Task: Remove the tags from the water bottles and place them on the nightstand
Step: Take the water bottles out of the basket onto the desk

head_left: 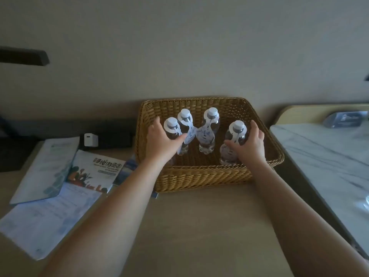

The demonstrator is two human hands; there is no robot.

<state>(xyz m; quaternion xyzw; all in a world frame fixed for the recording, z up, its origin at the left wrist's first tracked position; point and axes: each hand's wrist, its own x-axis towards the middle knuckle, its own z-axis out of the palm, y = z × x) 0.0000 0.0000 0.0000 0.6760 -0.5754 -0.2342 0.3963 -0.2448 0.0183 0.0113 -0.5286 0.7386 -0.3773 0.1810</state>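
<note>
Several clear water bottles with white caps stand upright in a wicker basket [199, 176] on a beige table. Each carries a white paper tag hung round its neck. My left hand [159, 142] is wrapped round the leftmost bottle [172, 126]. My right hand [249, 144] grips the rightmost bottle [236, 130], whose tag [227, 152] hangs down its front. Between them stand two more bottles [184, 118] [208, 128], untouched, with their tags [204, 134] fanned out.
Brochures and papers [93, 170] lie on the table left of the basket, with a white charger [90, 139] behind them. A marble-topped surface [319, 152] sits to the right, holding a small sign [345, 118]. The wall is close behind the basket.
</note>
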